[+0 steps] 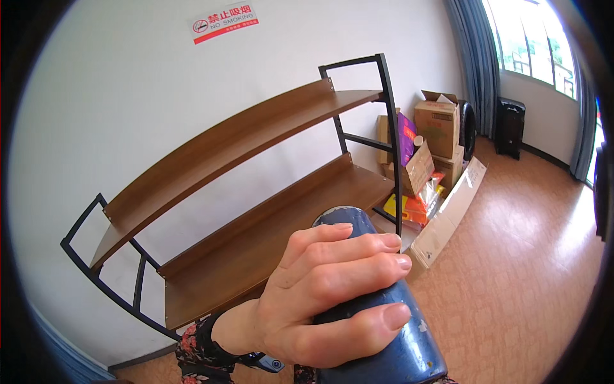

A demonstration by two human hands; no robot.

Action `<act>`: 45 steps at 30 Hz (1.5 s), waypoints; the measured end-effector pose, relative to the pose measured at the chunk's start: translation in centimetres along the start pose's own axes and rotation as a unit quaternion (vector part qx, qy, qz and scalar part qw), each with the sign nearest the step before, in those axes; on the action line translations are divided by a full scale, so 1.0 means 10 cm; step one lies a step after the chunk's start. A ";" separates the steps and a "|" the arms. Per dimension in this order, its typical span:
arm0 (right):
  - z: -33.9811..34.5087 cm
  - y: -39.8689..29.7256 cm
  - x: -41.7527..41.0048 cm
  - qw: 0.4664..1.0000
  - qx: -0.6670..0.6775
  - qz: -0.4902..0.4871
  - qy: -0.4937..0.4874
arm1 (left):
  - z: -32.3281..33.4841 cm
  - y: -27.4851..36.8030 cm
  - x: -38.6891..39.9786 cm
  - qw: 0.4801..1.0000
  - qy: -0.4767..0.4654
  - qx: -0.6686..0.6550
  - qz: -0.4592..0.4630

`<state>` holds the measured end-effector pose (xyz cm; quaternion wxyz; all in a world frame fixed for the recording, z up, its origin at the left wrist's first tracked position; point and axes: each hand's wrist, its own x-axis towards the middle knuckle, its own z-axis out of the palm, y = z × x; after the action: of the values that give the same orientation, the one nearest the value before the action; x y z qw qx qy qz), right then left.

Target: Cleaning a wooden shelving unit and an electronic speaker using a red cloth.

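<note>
A dark blue cylinder (407,331) with a glossy, chipped surface, perhaps a flask, stretches from the lower edge up to the middle of the view. My left hand (336,293) is wrapped over it, fingers curled across its upper side and pointing right. A dark floral sleeve (196,353) covers the left forearm. My right hand is out of view; a bit of similar floral cloth shows at the bottom edge. Partly behind the left wrist is a small blue-grey device (271,363). Beyond the hand stands a two-tier shelf unit with brown boards (230,163) and a black metal frame (392,144).
Cardboard boxes (436,125), a purple package (407,137) and plastic bags (412,209) are piled right of the shelf. A long flat carton (451,216) leans beside them. A black appliance (510,127) stands near the blue curtains (475,67). The white wall bears a no-smoking sign (223,21).
</note>
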<state>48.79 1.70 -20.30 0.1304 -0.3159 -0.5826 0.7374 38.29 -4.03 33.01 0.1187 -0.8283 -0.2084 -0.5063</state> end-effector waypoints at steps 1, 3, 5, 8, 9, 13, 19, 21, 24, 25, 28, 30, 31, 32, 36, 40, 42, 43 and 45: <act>-0.01 -0.07 -0.03 1.000 -0.016 0.015 0.009 | 0.00 0.03 0.01 1.000 0.018 0.002 -0.002; -0.03 -0.05 0.01 1.000 -0.020 0.017 0.009 | -0.01 0.06 0.03 1.000 0.020 0.006 0.002; -0.03 0.00 0.03 0.999 -0.020 0.026 0.012 | -0.02 0.11 0.07 1.000 0.022 0.005 0.004; 0.00 -0.36 -0.15 0.998 0.007 0.066 -0.005 | -0.09 0.16 0.10 0.997 -0.057 0.050 -0.011; -0.01 -0.33 -0.14 0.998 0.006 0.065 -0.003 | -0.09 0.16 0.12 0.997 -0.056 0.050 -0.003; -0.03 -0.01 0.03 0.998 0.023 0.054 -0.002 | -0.08 0.17 0.15 0.997 -0.058 0.053 0.016; -0.04 0.12 0.09 0.999 0.022 0.040 -0.005 | -0.04 0.20 0.16 0.997 -0.039 0.063 0.018; -0.04 0.11 0.07 0.999 0.023 0.038 -0.008 | -0.05 0.21 0.17 0.997 -0.046 0.065 0.018; -0.04 -0.01 0.00 0.998 0.050 0.040 -0.016 | -0.08 0.21 0.18 0.996 -0.060 0.063 0.013; -0.03 -0.08 -0.03 0.999 0.034 0.033 -0.010 | -0.08 0.21 0.18 0.996 -0.066 0.060 0.009; -0.04 -0.08 -0.02 0.999 0.023 0.035 -0.006 | -0.07 0.21 0.17 0.997 -0.065 0.051 0.007; -0.04 -0.07 -0.01 0.999 0.029 0.043 -0.007 | -0.09 0.22 0.18 0.996 -0.073 0.050 0.006; -0.04 -0.07 -0.02 0.999 0.020 0.037 -0.009 | -0.10 0.22 0.18 0.995 -0.081 0.049 0.005; -0.04 -0.07 -0.02 0.999 0.011 0.031 -0.011 | -0.09 0.21 0.17 0.995 -0.080 0.050 0.006; -0.10 0.28 0.18 0.995 -0.072 -0.066 -0.014 | -0.07 0.21 0.20 0.999 -0.011 0.005 0.034; -0.09 0.33 0.19 0.999 -0.025 -0.031 -0.008 | -0.08 0.24 0.21 0.999 -0.007 0.005 0.034; -0.10 0.30 0.18 0.999 -0.038 -0.009 0.005 | -0.10 0.24 0.21 0.999 -0.010 0.005 0.037; -0.11 0.33 0.19 0.999 -0.028 -0.014 0.003 | -0.11 0.24 0.22 0.999 -0.014 0.001 0.039; -0.12 0.40 0.24 1.000 -0.018 -0.021 0.002 | -0.17 0.29 0.25 0.998 -0.056 0.016 0.029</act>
<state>48.41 2.79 -24.99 0.1408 -0.3073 -0.6023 0.7232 39.30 -6.74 36.09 0.1345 -0.8589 -0.1989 -0.4524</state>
